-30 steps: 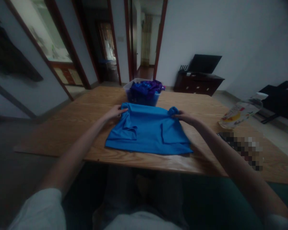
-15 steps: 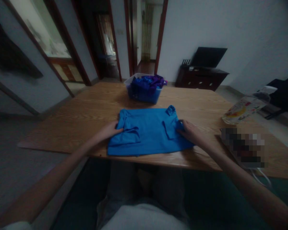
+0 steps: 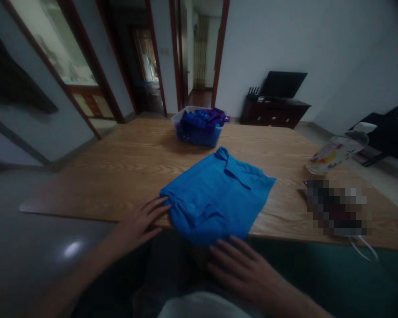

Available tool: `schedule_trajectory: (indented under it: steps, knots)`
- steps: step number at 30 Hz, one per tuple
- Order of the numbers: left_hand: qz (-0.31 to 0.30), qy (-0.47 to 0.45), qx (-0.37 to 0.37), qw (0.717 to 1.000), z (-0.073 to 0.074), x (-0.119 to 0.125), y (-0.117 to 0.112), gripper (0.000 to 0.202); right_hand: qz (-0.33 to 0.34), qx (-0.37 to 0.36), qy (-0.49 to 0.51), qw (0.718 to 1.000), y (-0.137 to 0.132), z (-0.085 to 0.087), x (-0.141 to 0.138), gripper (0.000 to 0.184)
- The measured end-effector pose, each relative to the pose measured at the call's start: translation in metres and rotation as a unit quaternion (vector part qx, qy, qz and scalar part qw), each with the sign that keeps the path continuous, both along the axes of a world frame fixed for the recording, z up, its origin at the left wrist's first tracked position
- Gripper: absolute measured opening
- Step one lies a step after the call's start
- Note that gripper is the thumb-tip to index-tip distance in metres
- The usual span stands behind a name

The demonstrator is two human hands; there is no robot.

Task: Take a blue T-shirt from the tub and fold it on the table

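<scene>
A folded blue shirt (image 3: 219, 194) lies turned at an angle on the wooden table (image 3: 119, 163), one corner hanging over the near edge. My left hand (image 3: 137, 221) rests at the table edge with fingers spread, its fingertips touching the shirt's left corner. My right hand (image 3: 239, 267) is below the table edge with fingers stretched out, the tips just under the overhanging corner. Neither hand holds anything.
A clear plastic bin (image 3: 199, 128) full of blue and purple clothes stands at the table's far side. A printed plastic bag (image 3: 334, 154) and a blurred-out object (image 3: 334, 207) lie at the right. Doorways and a dark cabinet (image 3: 275, 110) are behind.
The shirt has been rotated and pulled toward the near edge. Both hands have let go of its sides and drawn back toward me, the right one dropping below the table edge.
</scene>
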State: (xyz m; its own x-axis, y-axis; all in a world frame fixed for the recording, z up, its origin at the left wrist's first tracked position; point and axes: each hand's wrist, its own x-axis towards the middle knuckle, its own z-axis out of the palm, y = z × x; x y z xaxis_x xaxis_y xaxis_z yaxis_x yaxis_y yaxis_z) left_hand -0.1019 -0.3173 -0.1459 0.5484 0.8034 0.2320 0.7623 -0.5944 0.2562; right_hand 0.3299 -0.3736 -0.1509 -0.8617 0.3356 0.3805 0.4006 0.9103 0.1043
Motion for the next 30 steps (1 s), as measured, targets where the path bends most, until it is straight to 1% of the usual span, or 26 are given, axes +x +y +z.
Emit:
schedule_trajectory:
  steps: [1, 2, 4, 6, 8, 11, 12, 14, 16, 17, 19, 22, 24, 26, 28, 30]
  knots:
    - [-0.015, 0.011, -0.004, 1.000, -0.004, -0.004, 0.011, 0.067, -0.008, 0.020, 0.003, 1.000, -0.012, -0.018, -0.010, 0.056]
    - [-0.026, 0.017, -0.009, 0.999, -0.007, -0.006, 0.022, 0.075, -0.029, 0.033, 0.017, 0.999, -0.016, -0.035, -0.019, 0.058]
    - [-0.038, 0.017, -0.022, 0.999, -0.010, -0.005, 0.039, 0.086, -0.086, 0.056, 0.032, 0.994, -0.009, -0.065, -0.034, 0.061]
    - [-0.046, 0.007, -0.039, 0.998, -0.009, -0.001, 0.052, 0.089, -0.131, 0.081, 0.024, 0.988, 0.007, -0.083, -0.048, 0.063]
    - [-0.051, -0.008, -0.062, 0.997, -0.006, 0.003, 0.061, 0.083, -0.149, 0.107, 0.029, 0.983, 0.019, -0.089, -0.058, 0.060]
    - [-0.047, -0.026, -0.083, 0.995, 0.000, 0.005, 0.068, 0.073, -0.133, 0.113, 0.045, 0.984, 0.027, -0.084, -0.064, 0.053]
    - [-0.043, -0.027, -0.084, 0.995, 0.001, 0.005, 0.069, 0.073, -0.129, 0.108, 0.052, 0.984, 0.028, -0.082, -0.064, 0.051]
    - [-0.033, -0.016, -0.081, 0.996, 0.003, 0.003, 0.067, 0.080, -0.127, 0.099, 0.074, 0.984, 0.031, -0.075, -0.060, 0.048]
    - [-0.023, 0.008, -0.068, 0.997, 0.002, 0.000, 0.059, 0.088, -0.116, 0.089, 0.096, 0.985, 0.033, -0.068, -0.052, 0.044]
    - [-0.018, 0.023, -0.057, 0.998, 0.001, -0.001, 0.054, 0.087, -0.106, 0.082, 0.105, 0.985, 0.034, -0.064, -0.048, 0.042]
    - [-0.008, 0.056, -0.024, 0.998, -0.003, -0.001, 0.038, 0.077, -0.093, 0.062, 0.125, 0.986, 0.032, -0.054, -0.039, 0.038]
    - [0.008, 0.082, 0.054, 0.995, -0.016, 0.009, 0.010, 0.053, -0.098, 0.000, 0.180, 0.979, 0.018, -0.041, -0.029, 0.032]
    - [0.027, 0.073, 0.108, 0.991, -0.026, 0.019, -0.009, 0.038, -0.116, -0.053, 0.221, 0.967, 0.005, -0.034, -0.022, 0.028]
    - [0.035, 0.055, 0.147, 0.987, -0.034, 0.030, -0.026, 0.031, -0.133, -0.111, 0.235, 0.957, -0.008, -0.028, -0.014, 0.024]
    - [0.030, 0.035, 0.158, 0.986, -0.035, 0.037, -0.040, 0.030, -0.137, -0.176, 0.238, 0.945, -0.018, -0.021, -0.004, 0.023]
    - [0.025, -0.002, 0.158, 0.987, -0.027, 0.041, -0.049, 0.030, -0.139, -0.241, 0.264, 0.924, -0.023, -0.011, 0.008, 0.024]
